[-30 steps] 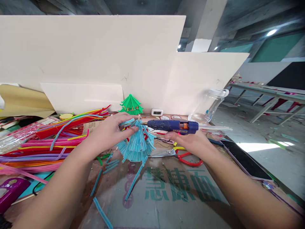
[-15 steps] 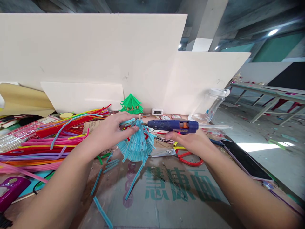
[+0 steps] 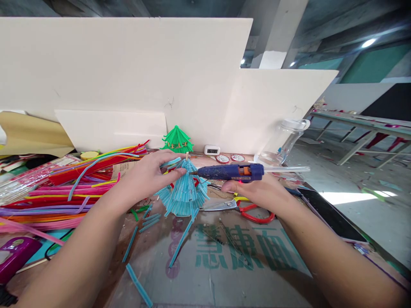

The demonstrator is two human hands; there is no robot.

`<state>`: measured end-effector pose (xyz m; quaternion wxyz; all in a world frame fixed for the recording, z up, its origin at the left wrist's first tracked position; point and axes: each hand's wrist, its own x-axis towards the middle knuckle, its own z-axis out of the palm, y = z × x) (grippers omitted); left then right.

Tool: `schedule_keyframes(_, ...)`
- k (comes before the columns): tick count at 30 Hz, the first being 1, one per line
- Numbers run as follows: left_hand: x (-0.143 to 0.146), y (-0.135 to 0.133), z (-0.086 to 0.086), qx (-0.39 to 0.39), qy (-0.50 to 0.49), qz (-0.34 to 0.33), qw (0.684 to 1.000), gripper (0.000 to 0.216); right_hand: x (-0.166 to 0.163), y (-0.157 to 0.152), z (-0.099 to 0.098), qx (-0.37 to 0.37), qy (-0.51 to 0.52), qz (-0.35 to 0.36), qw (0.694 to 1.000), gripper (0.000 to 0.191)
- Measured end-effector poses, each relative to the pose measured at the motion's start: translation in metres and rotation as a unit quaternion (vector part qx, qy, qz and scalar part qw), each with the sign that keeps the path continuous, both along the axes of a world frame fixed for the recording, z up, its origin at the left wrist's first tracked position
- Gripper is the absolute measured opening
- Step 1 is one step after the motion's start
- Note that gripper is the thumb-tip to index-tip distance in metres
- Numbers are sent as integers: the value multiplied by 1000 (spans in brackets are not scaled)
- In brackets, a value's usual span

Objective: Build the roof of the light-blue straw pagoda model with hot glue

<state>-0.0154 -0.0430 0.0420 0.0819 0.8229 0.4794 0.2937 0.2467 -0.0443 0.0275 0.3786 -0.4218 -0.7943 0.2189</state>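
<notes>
Head view, only view: left hand [image 3: 146,175] pinched the top of a light-blue tiered tree made of cut pipe-cleaner pieces [image 3: 183,192], fingertips [image 3: 180,171] clamped on short blue strands near the wooden stick at its tip. Tree stood upright on a worn printed cardboard sheet with green characters [image 3: 237,252], near centre of the bench. Right hand [image 3: 257,190] wrapped closed around the grip of a blue hot-glue gun with an orange slider [image 3: 231,172], held level, nozzle pointed left and touching or just short of the tree's upper tier, beside the left fingertips; exact contact not resolvable. Clear glue stick [image 3: 285,170] stuck out of the gun's rear to the right. Red lamp glowed under the gun body. Below the gun lay red-handled scissors [image 3: 247,208], flat on the bench, just beside the tree base. Loose light-blue cut pieces [image 3: 150,220] scattered on the cardboard left of and in front of the tree. Further left, large pile of long multicoloured pipe cleaners [image 3: 64,188], red, pink, yellow, purple. Behind the blue tree, finished green pipe-cleaner tree [image 3: 177,140] stood against a cream board backdrop [image 3: 128,68]. Small white digital display [image 3: 212,150] right of the green tree, then two round red-rimmed discs [image 3: 229,158]. Clear plastic bottle with white cap [image 3: 282,141] leaned at the bench's right edge. Purple device [image 3: 14,256] at lower left, partly cut off. Dark flat phone-like slab [image 3: 330,216] on the right bench edge.
</notes>
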Motion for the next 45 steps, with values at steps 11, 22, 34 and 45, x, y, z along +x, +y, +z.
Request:
schedule_keyframes(11, -1, 2, -2, -4, -6, 6, 1000, 41, 2, 0, 5, -26, -49, 49, 997, 15)
schedule_keyframes(22, -1, 4, -3, -8, -8, 8, 1000, 42, 16, 1, 4, -54, -88, 105, 989, 21)
schedule_keyframes(34, 1, 7, 1, -9, 3, 40, 999, 47, 34, 22, 1, -216, 182, 138, 949, 71)
schedule_keyframes(45, 2, 2, 3, -20, 1, 49, 999, 46, 24, 6, -19, -134, 163, 127, 969, 41)
